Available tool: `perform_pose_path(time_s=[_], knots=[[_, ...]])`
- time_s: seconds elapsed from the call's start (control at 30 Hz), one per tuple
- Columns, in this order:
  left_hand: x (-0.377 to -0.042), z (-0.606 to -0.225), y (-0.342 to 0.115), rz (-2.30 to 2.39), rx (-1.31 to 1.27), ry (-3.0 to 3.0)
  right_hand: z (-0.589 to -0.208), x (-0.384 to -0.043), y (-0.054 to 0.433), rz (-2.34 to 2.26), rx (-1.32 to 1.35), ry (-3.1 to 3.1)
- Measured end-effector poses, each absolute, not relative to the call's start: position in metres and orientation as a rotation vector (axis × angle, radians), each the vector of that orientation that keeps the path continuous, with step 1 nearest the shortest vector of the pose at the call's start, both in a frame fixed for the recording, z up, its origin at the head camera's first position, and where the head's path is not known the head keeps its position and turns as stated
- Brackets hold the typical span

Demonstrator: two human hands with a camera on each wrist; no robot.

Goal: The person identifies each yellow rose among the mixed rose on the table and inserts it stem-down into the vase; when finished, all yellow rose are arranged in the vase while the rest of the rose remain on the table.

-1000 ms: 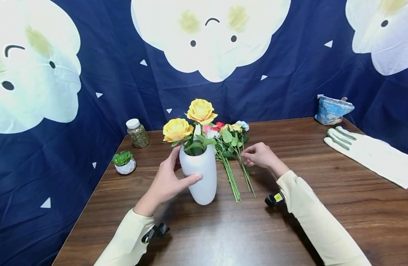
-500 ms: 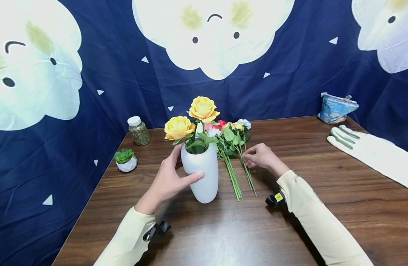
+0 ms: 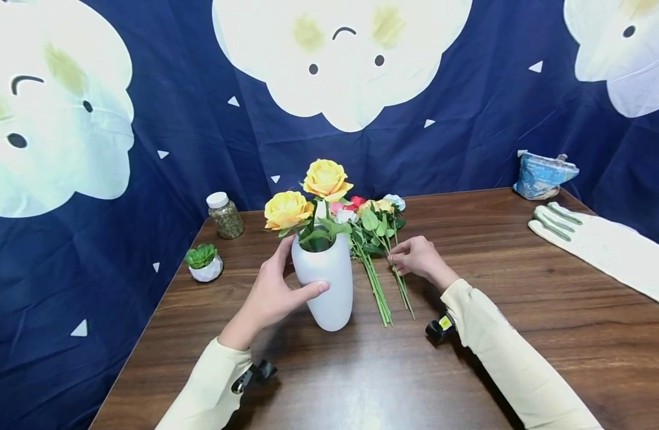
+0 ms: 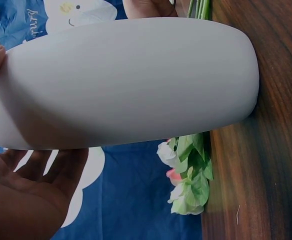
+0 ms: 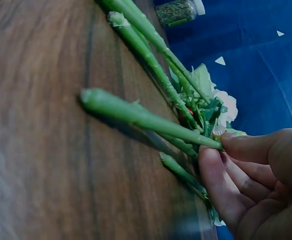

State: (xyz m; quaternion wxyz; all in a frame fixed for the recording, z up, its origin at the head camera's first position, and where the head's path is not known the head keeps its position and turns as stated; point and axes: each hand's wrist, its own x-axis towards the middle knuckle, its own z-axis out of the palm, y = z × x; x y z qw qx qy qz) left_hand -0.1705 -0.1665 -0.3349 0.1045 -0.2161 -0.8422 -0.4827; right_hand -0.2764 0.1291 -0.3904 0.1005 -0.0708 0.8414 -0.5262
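My left hand (image 3: 270,292) grips a white vase (image 3: 332,292) from its left side, thumb across the front. Two yellow roses (image 3: 326,179) with green leaves stand in the vase mouth. In the left wrist view the smooth vase wall (image 4: 136,85) fills the middle, with fingers behind it. My right hand (image 3: 418,258) is to the right of the vase, over a bunch of flowers lying on the table. Seen from the right wrist, thumb and index finger pinch a green flower stem (image 5: 146,120), whose cut end is raised slightly off the wood. Other stems (image 3: 376,292) lie alongside.
Red, white, yellow and pale blue blooms (image 3: 380,206) lie behind the vase. A jar of dried herbs (image 3: 225,216) and a small potted succulent (image 3: 205,264) stand at left. White-green gloves (image 3: 603,248) and a blue bag (image 3: 544,176) are at right.
My right hand has shifted slightly left and nearer along the stems. The left hand keeps its grip on the vase, which stays in place.
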Motion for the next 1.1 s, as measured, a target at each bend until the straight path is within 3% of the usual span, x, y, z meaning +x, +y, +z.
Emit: perform_pose_path(time_s=[0.67, 1.1], knots=[[-0.169, -0.334, -0.166, -1.411, -0.652, -2.477, -0.38, -0.277, 0.138, -1.851, -0.167, 2.188], [-0.168, -0.333, -0.166, -1.423, -0.652, -2.477, -0.372, -0.279, 0.139, -2.299, -0.255, 1.931]])
